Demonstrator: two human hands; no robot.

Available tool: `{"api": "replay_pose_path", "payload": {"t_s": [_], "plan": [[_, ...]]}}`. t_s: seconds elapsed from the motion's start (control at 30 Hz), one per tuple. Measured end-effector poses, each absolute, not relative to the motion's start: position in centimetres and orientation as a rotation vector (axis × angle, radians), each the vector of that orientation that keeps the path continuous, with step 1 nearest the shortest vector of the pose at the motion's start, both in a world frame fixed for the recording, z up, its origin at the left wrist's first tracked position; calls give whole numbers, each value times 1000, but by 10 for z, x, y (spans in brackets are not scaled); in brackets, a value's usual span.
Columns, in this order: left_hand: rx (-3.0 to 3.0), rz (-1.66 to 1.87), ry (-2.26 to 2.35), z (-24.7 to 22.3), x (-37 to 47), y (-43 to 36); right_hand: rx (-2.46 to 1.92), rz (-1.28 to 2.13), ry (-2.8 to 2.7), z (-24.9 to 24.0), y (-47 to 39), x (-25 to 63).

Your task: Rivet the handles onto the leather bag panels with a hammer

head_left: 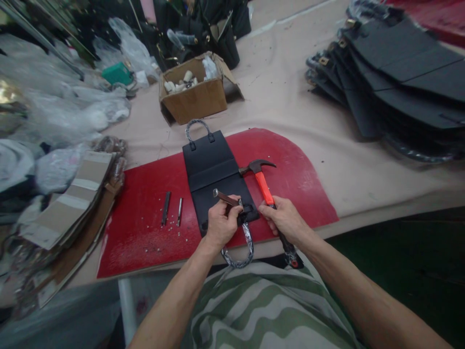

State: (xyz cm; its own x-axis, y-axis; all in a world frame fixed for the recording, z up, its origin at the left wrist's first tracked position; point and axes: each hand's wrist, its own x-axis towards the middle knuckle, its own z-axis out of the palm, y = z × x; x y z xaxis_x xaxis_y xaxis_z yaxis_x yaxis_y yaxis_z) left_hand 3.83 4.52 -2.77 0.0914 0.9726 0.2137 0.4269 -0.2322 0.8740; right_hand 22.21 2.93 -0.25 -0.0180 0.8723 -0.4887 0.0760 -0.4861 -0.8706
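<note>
My right hand [285, 218] is closed around the dark handle of a claw hammer [262, 182] with an orange neck. The hammer's head rests at, or hovers just over, the right edge of a black bag panel [212, 165]. My left hand [223, 220] pinches a short metal punch [225, 197], brown along its shaft, over the panel's near part. Plastic-wrapped handles are attached at both ends of the panel, a far handle [196, 122] and a near handle [249, 247]. My left fingers partly hide the near handle's fixing.
Beneath the panel lies a red board [145, 189], holding two slim metal tools [165, 208] and scattered small bits. Beyond it stands a cardboard box [199, 99] of small white pieces. Stacked black panels [399, 72] lie at right; cardboard pieces [78, 198] and plastic wrap [72, 111] crowd the left.
</note>
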Motion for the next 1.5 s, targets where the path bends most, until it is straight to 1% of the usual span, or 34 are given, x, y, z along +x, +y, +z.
{"api": "replay_pose_path", "payload": {"t_s": [0.27, 0.47, 0.6, 0.8, 0.93, 1.03, 1.13, 1.27, 1.37, 1.43, 1.5], "plan": [[1988, 1140, 1371, -30, 44, 39, -1553, 1530, -913, -3, 16, 230], [2057, 1125, 1383, -33, 46, 38, -1603, 1484, -1050, 8, -5, 244], [2042, 1114, 1368, -34, 48, 38, -1641, 1397, -1188, 20, -15, 253], [2043, 1086, 1339, -31, 48, 39, -1658, 1180, -1441, 52, -20, 263], [2025, 1063, 1341, -30, 48, 41, -1686, 961, -1686, 81, -18, 266], [2022, 1048, 1344, -32, 47, 41, -1668, 799, -1853, 89, -16, 264], [2016, 1054, 1346, -33, 48, 40, -1668, 731, -1962, 93, -12, 264], [2013, 1064, 1334, -31, 50, 40, -1614, 642, -1999, 122, -13, 264], [2027, 1053, 1332, -27, 51, 40, -1547, 441, -1847, 147, -21, 264], [2037, 1046, 1331, -25, 52, 40, -1506, 261, -1762, 150, -25, 265], [2039, 1044, 1329, -26, 51, 39, -1487, 165, -1902, 141, -26, 268]]}}
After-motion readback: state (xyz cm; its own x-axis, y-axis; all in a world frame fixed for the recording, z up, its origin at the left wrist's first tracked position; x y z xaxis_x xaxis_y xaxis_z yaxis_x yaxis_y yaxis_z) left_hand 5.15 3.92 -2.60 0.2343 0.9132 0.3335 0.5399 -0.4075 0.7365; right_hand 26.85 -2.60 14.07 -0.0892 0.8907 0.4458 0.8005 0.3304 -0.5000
